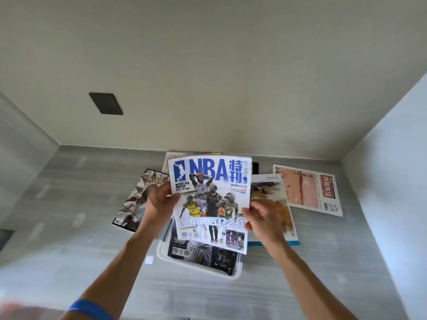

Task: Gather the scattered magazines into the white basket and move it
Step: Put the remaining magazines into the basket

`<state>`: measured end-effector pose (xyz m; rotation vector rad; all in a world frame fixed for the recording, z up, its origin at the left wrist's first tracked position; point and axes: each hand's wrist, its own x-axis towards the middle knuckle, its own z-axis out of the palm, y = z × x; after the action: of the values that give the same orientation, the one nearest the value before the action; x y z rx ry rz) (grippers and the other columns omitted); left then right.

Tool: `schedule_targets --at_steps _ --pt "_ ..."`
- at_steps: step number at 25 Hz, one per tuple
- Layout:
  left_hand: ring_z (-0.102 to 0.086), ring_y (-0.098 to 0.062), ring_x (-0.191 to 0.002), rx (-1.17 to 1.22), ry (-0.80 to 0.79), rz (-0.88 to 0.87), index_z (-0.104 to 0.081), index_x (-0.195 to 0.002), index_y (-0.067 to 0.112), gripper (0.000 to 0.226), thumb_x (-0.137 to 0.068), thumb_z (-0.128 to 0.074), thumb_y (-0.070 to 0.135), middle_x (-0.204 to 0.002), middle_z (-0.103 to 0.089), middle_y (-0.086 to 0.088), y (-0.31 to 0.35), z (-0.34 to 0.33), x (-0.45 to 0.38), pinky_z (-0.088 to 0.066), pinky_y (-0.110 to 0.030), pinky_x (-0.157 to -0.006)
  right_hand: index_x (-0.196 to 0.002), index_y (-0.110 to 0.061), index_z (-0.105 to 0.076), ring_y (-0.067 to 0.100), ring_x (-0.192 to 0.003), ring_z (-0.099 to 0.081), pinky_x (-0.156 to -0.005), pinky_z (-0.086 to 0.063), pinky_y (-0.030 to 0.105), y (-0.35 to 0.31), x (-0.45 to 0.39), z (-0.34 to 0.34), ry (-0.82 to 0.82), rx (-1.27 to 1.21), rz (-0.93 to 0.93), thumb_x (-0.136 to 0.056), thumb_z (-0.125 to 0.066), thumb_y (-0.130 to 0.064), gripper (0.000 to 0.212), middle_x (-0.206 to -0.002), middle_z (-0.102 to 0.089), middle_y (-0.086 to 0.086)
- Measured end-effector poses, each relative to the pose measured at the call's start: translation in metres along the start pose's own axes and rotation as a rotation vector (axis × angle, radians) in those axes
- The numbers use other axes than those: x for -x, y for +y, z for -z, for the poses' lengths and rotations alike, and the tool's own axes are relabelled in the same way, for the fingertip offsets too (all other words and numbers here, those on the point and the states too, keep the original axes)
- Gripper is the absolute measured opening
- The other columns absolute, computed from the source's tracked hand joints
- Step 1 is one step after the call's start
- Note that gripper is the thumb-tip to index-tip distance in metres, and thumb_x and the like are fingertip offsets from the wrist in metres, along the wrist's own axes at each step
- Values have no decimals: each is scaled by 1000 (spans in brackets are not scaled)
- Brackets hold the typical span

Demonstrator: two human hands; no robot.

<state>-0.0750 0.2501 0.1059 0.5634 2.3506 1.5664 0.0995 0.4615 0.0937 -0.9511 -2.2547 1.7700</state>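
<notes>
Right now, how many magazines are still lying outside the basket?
3 plainly: brown magazine at left, orange magazine right of the white basket, red-title magazine far right. More peek out behind the held NBA magazine.

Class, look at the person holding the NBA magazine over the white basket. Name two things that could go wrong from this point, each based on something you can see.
1. The NBA magazine is held only at its side edges by the left hand and right hand, so it may sag or slip.
2. The white basket already holds a dark magazine reaching its rim, so the new one could catch on the rim instead of lying flat.
</notes>
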Motion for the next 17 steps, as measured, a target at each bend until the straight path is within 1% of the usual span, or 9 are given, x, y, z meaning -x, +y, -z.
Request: schedule_targets --at_steps 2,3,6,8,9,11,12,14,17 --pt "-64 0 -60 -111 -35 -31 -63 -93 39 37 -88 -64 2 -79 -73 20 -23 2 -5 -51 -17 -53 -94 -8 -65 11 -56 -68 -62 -63 38 7 0 -17 -24 28 -64 -96 -58 -11 8 -82 -66 5" --pt "-66 -4 -61 -130 -34 -16 -65 -96 37 31 -88 -65 6 -84 -74 12 -34 5 -10 -54 -20 -54 -88 -12 -64 8 -55 -70 -59 -63 30 10 1 -23 -17 31 -85 -96 -58 -11 10 -82 -65 3" --pt "-70 -36 -81 -34 -76 94 -68 -105 22 21 -88 -68 10 -93 -75 -10 -52 11 -18 -58 -52 -73 -83 -11 -64 10 -63 -73 -61 -62 27 29 4 -32 80 28 -111 -96 -60 -13 13 -87 -71 12" --pt "-71 -26 -74 -69 -139 88 -69 -97 29 24 -87 -67 7 -85 -78 2 -56 7 -13 -58 -47 -71 -90 -6 -69 17 -70 -74 -65 -64 34 41 8 -34 129 95 -117 -95 -61 -14 12 -94 -75 13" --pt "-71 -15 -68 -103 -147 79 -67 -94 33 27 -87 -68 7 -82 -78 7 -58 3 -10 -58 -40 -67 -94 -5 -71 15 -68 -73 -65 -63 31 46 8 -37 144 165 -95 -94 -63 -15 12 -97 -76 11" --pt "-68 -3 -64 -253 -60 33 -65 -95 32 22 -83 -74 16 -85 -76 6 -64 -2 -7 -55 -30 -56 -99 -7 -70 8 -62 -67 -62 -59 23 50 7 -44 186 268 -65 -92 -65 -16 12 -99 -75 5" --pt "-67 -6 -67 -332 16 40 -64 -100 28 26 -79 -78 22 -90 -74 3 -68 -4 -4 -53 -29 -56 -100 -8 -68 10 -63 -66 -63 -59 25 50 7 -44 228 262 -54 -91 -67 -16 13 -96 -75 3" --pt "-66 -23 -86 -381 62 172 -56 -115 20 52 -72 -82 33 -104 -67 -3 -81 -7 8 -55 -39 -70 -105 -12 -61 14 -69 -66 -59 -53 23 56 6 -38 293 277 -30 -89 -69 -23 21 -90 -71 -4" --pt "-61 -29 -115 -332 -125 254 -43 -139 21 62 -85 -71 32 -117 -68 -6 -96 -18 36 -51 -47 -92 -117 -21 -50 13 -84 -65 -59 -44 20 73 3 -16 180 417 -190 -86 -67 -46 43 -100 -60 -15"
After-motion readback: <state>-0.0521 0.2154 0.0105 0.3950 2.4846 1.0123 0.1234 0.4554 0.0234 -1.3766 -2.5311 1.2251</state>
